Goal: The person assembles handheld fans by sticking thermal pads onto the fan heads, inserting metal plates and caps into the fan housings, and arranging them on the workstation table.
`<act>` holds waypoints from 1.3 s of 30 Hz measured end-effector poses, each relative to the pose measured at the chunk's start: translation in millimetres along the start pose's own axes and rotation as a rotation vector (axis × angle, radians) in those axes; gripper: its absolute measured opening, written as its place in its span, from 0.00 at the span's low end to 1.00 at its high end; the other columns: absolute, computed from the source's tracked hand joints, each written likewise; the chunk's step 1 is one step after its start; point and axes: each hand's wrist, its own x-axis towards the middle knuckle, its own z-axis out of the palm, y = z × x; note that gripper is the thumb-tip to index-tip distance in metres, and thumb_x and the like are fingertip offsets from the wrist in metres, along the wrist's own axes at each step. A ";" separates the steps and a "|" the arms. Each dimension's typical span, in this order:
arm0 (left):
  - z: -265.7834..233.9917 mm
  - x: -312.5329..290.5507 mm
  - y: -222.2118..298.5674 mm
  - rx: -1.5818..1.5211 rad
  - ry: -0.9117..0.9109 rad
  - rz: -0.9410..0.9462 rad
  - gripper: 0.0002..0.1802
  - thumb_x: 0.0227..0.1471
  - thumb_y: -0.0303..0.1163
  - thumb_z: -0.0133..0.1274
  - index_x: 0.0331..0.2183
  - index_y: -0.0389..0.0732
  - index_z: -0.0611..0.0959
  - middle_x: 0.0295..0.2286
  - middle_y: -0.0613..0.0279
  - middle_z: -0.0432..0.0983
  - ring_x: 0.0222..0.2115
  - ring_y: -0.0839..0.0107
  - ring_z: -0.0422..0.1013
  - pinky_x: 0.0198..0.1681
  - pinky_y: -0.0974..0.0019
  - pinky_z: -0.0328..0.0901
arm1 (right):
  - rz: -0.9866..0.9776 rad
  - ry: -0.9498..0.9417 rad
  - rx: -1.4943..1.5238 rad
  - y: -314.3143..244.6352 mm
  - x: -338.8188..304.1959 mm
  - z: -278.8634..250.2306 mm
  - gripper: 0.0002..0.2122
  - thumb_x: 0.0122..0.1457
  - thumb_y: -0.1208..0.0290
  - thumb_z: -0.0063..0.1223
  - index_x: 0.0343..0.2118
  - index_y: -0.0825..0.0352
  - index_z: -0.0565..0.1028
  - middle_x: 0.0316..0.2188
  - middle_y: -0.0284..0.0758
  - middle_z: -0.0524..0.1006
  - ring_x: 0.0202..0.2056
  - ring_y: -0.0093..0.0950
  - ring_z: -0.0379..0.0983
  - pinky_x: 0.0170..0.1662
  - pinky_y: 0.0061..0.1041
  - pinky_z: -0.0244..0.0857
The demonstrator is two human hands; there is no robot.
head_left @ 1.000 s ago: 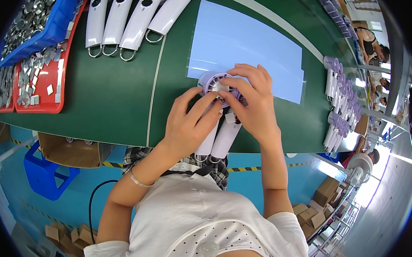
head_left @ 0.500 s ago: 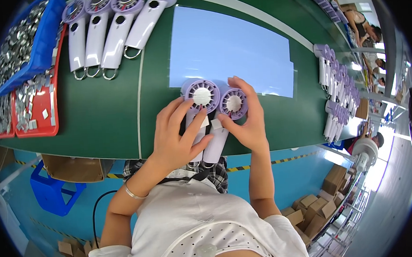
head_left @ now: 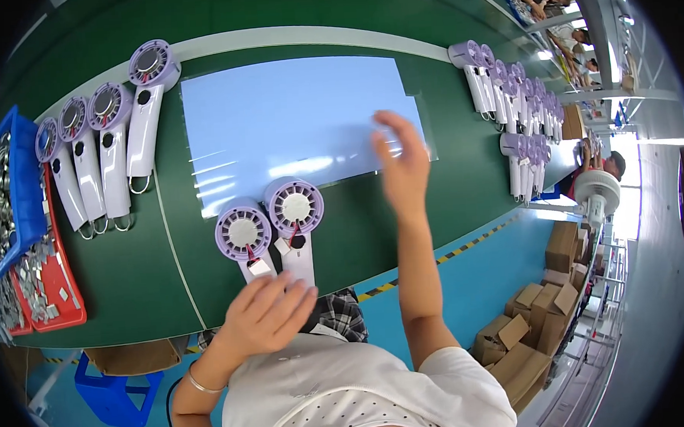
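Observation:
Two handheld fans lie side by side at the table's front edge: a left fan [head_left: 243, 231] and a right fan [head_left: 295, 207]. Each has a purple slotted head, a silver disc in its middle, red wires and a small white piece by the neck. My left hand [head_left: 264, 316] lies over their lower handles, fingers stretched and holding neither; the handle ends are hidden beneath it. Partly blurred, my right hand [head_left: 405, 171] hovers over the right edge of a pale blue sheet [head_left: 298, 115]. Its fingers are apart, with nothing in them.
Several fans [head_left: 112, 140] stand in a row at the left. Beside them are a blue bin [head_left: 23, 184] of silver discs and a red tray [head_left: 67, 301] of small metal pieces. More fans [head_left: 514, 100] line the right. Cartons [head_left: 518, 332] sit on the floor.
My right hand has left the right fan and moved up over the sheet. My left hand has slid down from the fan heads to the handles. The view has turned rightward.

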 end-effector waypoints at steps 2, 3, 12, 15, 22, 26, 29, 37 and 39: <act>3.3 13.2 3.4 -0.063 -0.156 0.052 0.12 0.53 0.33 0.57 0.40 0.41 0.85 0.44 0.61 0.78 0.52 0.60 0.72 0.54 0.57 0.69 | -0.073 0.217 -0.290 60.5 31.5 -24.8 0.10 0.58 0.75 0.57 0.43 0.69 0.80 0.39 0.41 0.81 0.43 0.38 0.77 0.50 0.34 0.68; 5.9 14.9 3.6 -0.066 -0.158 0.056 0.12 0.53 0.33 0.57 0.40 0.41 0.85 0.44 0.61 0.78 0.52 0.60 0.72 0.54 0.57 0.69 | 0.008 0.207 -0.287 78.2 45.9 -34.4 0.10 0.58 0.74 0.58 0.42 0.68 0.81 0.39 0.41 0.81 0.43 0.39 0.76 0.50 0.35 0.68; 10.6 33.0 3.3 -0.202 -0.420 0.008 0.22 0.52 0.42 0.59 0.43 0.37 0.82 0.48 0.55 0.77 0.56 0.58 0.69 0.62 0.55 0.61 | -0.102 0.189 -0.520 113.7 76.6 -61.3 0.06 0.57 0.71 0.60 0.35 0.64 0.84 0.37 0.41 0.79 0.41 0.42 0.74 0.46 0.38 0.69; 9.2 22.8 -2.5 -0.241 -0.519 -0.023 0.25 0.50 0.43 0.61 0.46 0.37 0.82 0.53 0.51 0.73 0.59 0.53 0.65 0.63 0.52 0.59 | -0.243 0.294 -0.531 138.6 75.8 -38.6 0.03 0.51 0.73 0.62 0.24 0.65 0.80 0.31 0.41 0.79 0.38 0.42 0.75 0.40 0.43 0.69; 4.9 15.9 2.5 -0.307 -0.506 -0.042 0.23 0.44 0.30 0.63 0.44 0.33 0.81 0.51 0.44 0.72 0.56 0.42 0.65 0.59 0.42 0.61 | 0.005 0.256 -0.371 111.1 72.2 -30.6 0.03 0.50 0.75 0.64 0.30 0.64 0.84 0.33 0.37 0.80 0.41 0.39 0.74 0.47 0.36 0.68; 6.1 20.6 -2.6 -0.300 -0.493 -0.021 0.22 0.44 0.30 0.63 0.44 0.34 0.82 0.50 0.45 0.73 0.56 0.43 0.66 0.58 0.42 0.62 | 0.095 0.179 -0.398 110.2 82.2 -37.9 0.01 0.53 0.75 0.62 0.28 0.63 0.81 0.32 0.35 0.77 0.41 0.37 0.71 0.47 0.37 0.62; 11.6 19.4 -9.5 -0.345 -0.483 -0.021 0.22 0.43 0.30 0.63 0.43 0.34 0.82 0.49 0.47 0.74 0.55 0.44 0.67 0.58 0.43 0.62 | -0.003 0.176 -0.533 112.7 85.1 -32.2 0.02 0.56 0.76 0.58 0.31 0.62 0.78 0.36 0.34 0.75 0.44 0.37 0.69 0.48 0.37 0.59; 3.5 24.8 -7.2 -0.326 -0.486 -0.009 0.21 0.48 0.36 0.62 0.43 0.36 0.83 0.50 0.49 0.74 0.55 0.48 0.68 0.58 0.48 0.64 | -0.149 0.065 -0.390 102.3 67.3 -40.9 0.04 0.58 0.77 0.55 0.35 0.64 0.74 0.41 0.38 0.73 0.48 0.40 0.67 0.55 0.40 0.57; -0.8 24.8 -5.6 -0.360 -0.480 -0.032 0.21 0.47 0.37 0.63 0.43 0.37 0.83 0.50 0.48 0.74 0.55 0.48 0.68 0.57 0.48 0.64 | -0.153 0.018 -0.299 88.2 58.4 -48.0 0.04 0.58 0.78 0.55 0.35 0.64 0.73 0.41 0.39 0.72 0.48 0.41 0.67 0.56 0.41 0.56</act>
